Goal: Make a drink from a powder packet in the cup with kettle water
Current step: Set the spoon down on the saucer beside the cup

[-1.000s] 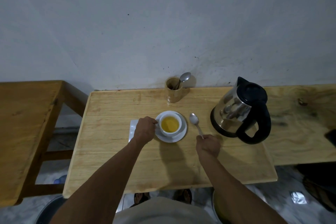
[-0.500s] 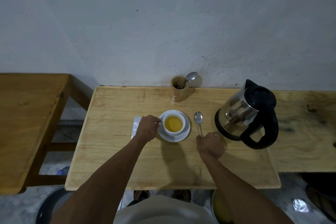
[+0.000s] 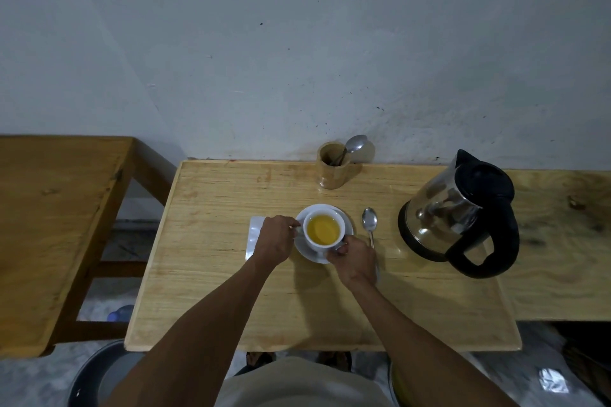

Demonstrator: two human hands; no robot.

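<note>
A white cup (image 3: 323,228) full of yellow drink stands on a white saucer (image 3: 345,220) in the middle of the wooden table (image 3: 231,291). My left hand (image 3: 275,239) grips the saucer's left rim. My right hand (image 3: 353,259) holds the saucer's front right rim, fingers touching the cup's base. A metal spoon (image 3: 369,223) lies on the table just right of the saucer, its handle partly under my right hand. A silvery packet (image 3: 254,235) lies flat to the left, partly hidden by my left hand. The steel kettle (image 3: 463,215) with a black handle stands at the right.
A wooden holder (image 3: 333,168) with another spoon stands at the back by the wall. A second wooden table (image 3: 49,225) is to the left, a bench surface (image 3: 562,241) to the right. Basins and a silvery wrapper (image 3: 552,379) lie on the floor.
My right hand let go of the spoon, which now lies on the table, and moved left onto the saucer's rim. My left hand stayed at the saucer's left side.
</note>
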